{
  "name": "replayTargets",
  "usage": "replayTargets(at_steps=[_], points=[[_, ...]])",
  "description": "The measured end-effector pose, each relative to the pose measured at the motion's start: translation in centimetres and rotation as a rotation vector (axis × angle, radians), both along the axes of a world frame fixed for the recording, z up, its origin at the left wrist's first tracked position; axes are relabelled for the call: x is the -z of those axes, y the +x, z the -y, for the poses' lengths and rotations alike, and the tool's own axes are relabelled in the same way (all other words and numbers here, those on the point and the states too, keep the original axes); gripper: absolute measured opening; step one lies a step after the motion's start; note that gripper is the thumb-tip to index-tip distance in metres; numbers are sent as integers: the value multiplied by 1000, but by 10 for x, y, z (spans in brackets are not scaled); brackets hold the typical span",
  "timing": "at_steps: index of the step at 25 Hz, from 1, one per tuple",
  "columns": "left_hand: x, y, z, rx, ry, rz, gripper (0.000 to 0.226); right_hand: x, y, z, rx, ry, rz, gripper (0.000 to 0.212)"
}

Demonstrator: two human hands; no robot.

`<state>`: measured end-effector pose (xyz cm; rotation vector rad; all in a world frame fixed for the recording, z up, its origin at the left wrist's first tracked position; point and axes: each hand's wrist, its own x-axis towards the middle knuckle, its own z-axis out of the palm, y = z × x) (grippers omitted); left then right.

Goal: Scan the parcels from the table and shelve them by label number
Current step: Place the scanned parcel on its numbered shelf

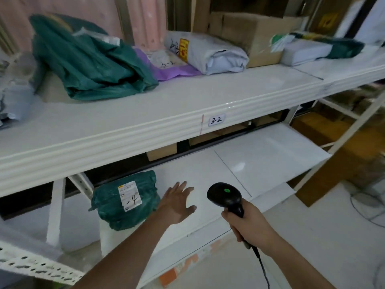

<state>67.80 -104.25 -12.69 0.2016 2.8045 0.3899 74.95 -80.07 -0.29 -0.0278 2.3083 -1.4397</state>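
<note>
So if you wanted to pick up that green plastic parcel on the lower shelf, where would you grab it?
Probably by its right edge, coming from the front right. The green plastic parcel lies flat, label up, its front end near the shelf's front, and the open left hand is right beside that edge. The soft, crumpled bag should bunch easily under fingers. The right hand is busy gripping the black handheld scanner.

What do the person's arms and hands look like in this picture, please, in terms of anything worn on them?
Both forearms are bare up to the picture's lower edge: no sleeves show. The left hand and the right hand wear no gloves, and no ring, watch or bracelet shows on the fingers or wrists. No markings can be made out on them.
</note>
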Motion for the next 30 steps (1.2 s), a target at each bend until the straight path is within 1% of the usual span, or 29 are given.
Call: replayTargets(at_steps=[4,8,13,16,19,22,25,30], points=[[-32,-28,-114,156,70,-57,78,-20,13,-93,189,-19,-28,5],[-54,-47,-232,311,101,-99,78,-35,34,-191,380,24,-84,5],[-88,-56,-386,511,85,-113,80,-47,61,-315,578,44,-130,7],[-99,-56,-467,558,90,-128,81,-54,70,-375,649,42,-141,5],[-104,-56,-542,582,118,-79,81,-57,72,-432,724,46,-163,3],[-107,-62,-599,623,114,-65,82,-54,59,-479,788,49,-173,3],[-101,-79,-640,642,116,-48,81,-47,35,-517,836,47,-162,3],[-94,-151,-711,678,105,-8,82,-31,-39,-587,877,71,-158,6]])
